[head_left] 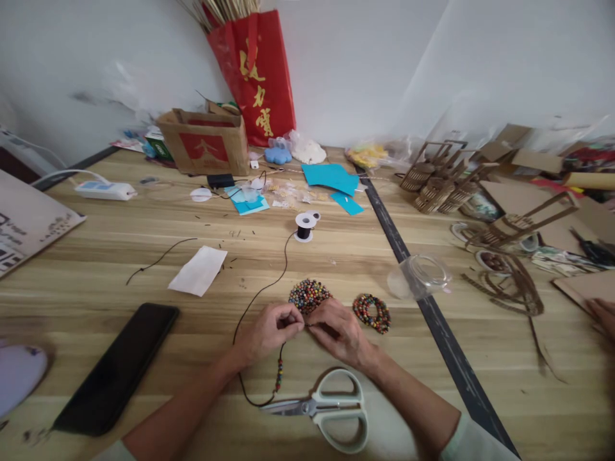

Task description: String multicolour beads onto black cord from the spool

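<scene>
My left hand (271,330) is closed in a pinch on a thin black cord (284,256). Several small coloured beads (279,374) are strung on the part of the cord that hangs below it. Fingertip to fingertip with it, my right hand (342,331) is also pinched; what sits between its fingers is too small to make out. A heap of loose multicoloured beads (307,294) lies just beyond both hands. To the right rests a coiled bead string (371,313). The cord loops back to a white spool (305,227). Scissors (331,406) with pale handles lie below my hands.
At left are a black phone (118,368), a white paper piece (198,271) and a power strip (106,190). A clear plastic container (418,278) and small bamboo baskets (435,192) stand right. Behind are a paper bag (206,144) and red bag (259,77). Another person's hand (603,314) shows at far right.
</scene>
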Tool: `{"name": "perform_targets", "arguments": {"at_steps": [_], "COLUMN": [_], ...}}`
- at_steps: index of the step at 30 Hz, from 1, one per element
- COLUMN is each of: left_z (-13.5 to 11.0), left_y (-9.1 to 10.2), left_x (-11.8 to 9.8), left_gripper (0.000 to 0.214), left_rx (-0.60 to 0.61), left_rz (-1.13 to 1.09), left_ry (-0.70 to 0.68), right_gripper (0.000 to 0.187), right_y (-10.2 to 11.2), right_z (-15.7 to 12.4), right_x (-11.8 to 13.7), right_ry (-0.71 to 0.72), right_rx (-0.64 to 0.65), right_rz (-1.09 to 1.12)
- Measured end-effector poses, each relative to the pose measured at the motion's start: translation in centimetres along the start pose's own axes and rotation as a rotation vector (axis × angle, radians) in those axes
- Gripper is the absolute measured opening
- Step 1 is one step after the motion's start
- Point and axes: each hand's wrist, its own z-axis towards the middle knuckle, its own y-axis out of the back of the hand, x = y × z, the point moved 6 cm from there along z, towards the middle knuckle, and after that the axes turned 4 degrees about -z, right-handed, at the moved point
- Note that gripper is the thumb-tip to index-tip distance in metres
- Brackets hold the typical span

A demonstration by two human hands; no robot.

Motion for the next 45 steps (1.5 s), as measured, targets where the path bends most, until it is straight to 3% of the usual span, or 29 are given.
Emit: {"name": "perform_targets", "arguments": {"at_steps": [45], "left_z": [0.05], "left_y": [-0.02], "left_x": [-0.13], "left_gripper": [0.012], "left_rx": [0.019], "left_rz": [0.038], "left_ry": [0.056], "right_gripper": [0.005], "right_y": [-0.29], "right_z": [0.12], "right_x": [0.08], "right_ry": [0.031], "right_rx": [0.028], "right_rz": [0.0]}}
